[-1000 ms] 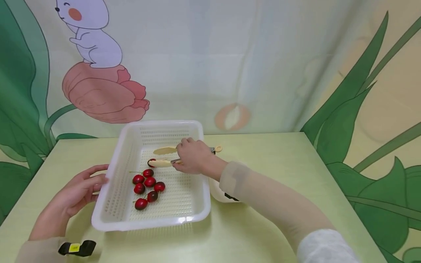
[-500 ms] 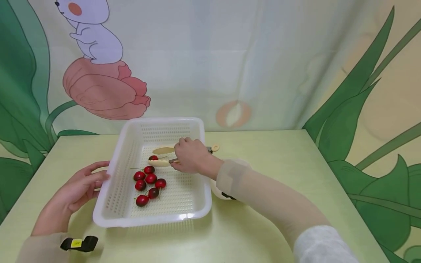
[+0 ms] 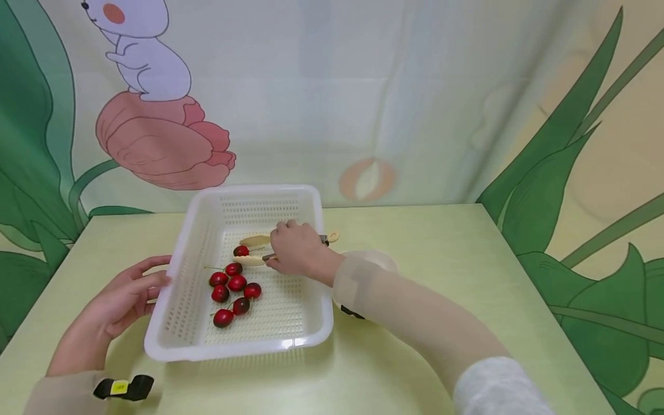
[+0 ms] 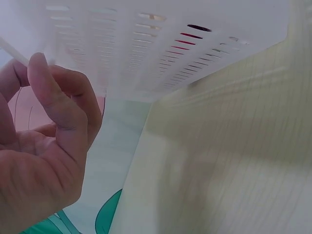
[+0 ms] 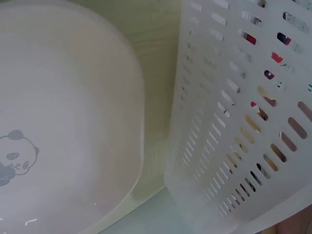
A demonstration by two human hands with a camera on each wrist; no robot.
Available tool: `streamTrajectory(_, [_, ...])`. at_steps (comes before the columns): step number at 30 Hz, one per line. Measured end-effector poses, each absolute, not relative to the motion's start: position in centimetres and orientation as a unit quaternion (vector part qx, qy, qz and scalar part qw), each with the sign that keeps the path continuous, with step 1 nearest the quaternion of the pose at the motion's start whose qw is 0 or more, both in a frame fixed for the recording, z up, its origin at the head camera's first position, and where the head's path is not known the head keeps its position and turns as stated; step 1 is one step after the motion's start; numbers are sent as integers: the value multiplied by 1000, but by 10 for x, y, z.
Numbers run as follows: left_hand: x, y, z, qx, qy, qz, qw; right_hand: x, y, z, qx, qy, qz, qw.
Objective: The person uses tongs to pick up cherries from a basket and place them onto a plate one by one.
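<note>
Mid-frame, right hand clasps tongs astride a cherry, contact unclear — left hand pinches the basket, likely steadying it.

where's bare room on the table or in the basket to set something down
Bare table shows right of the right sleeve and bowl, and on the near side of the basket. Inside, the near right corner, right of the cherries, is free. Around the tongs and right hand it's crowded; the basket-bowl gap is narrow.
</note>
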State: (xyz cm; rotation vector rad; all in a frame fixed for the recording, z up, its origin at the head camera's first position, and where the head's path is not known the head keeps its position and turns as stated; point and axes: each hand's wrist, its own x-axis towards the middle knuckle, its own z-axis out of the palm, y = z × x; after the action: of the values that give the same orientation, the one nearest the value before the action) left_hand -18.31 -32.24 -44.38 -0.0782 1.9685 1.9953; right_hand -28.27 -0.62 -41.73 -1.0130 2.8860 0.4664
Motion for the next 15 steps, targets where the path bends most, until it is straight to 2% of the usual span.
streamTrajectory(15, [-186, -322, -441, -37, 691, 700, 175, -281, -11, -418, -330, 932, 145, 30])
